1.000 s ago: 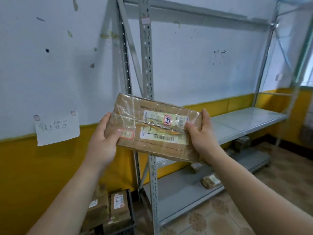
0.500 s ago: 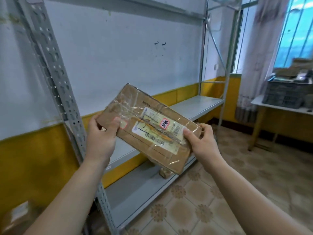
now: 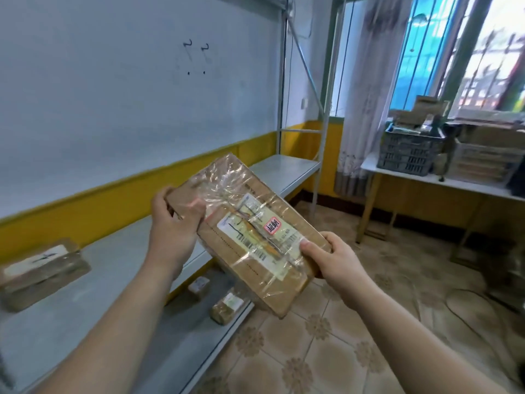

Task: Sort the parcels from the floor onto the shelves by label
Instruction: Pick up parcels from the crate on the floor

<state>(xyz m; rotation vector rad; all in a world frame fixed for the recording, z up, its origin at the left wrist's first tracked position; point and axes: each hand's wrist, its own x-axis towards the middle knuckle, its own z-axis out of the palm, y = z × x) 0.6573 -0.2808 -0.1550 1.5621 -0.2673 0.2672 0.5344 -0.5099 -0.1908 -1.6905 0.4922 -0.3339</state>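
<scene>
A flat brown cardboard parcel [image 3: 241,223], wrapped in clear tape, carries a white shipping label with a small red sticker. I hold it in the air, tilted, over the front edge of the grey metal shelf [image 3: 113,265]. My left hand [image 3: 173,228] grips its upper left end, thumb on top. My right hand [image 3: 332,257] pinches its lower right edge, thumb on the label. Another brown parcel [image 3: 42,271] lies on the same shelf at the far left.
Two small parcels [image 3: 224,305] lie on the lowest shelf near the floor. A white table [image 3: 443,180] at the right carries a dark crate [image 3: 409,152] and boxes under a window. Patterned floor tiles [image 3: 312,351] spread to the right of the shelving.
The view has swung right along the shelving toward the window and table. The parcel, still in both hands, has tilted more steeply and dropped lower over the shelf edge.
</scene>
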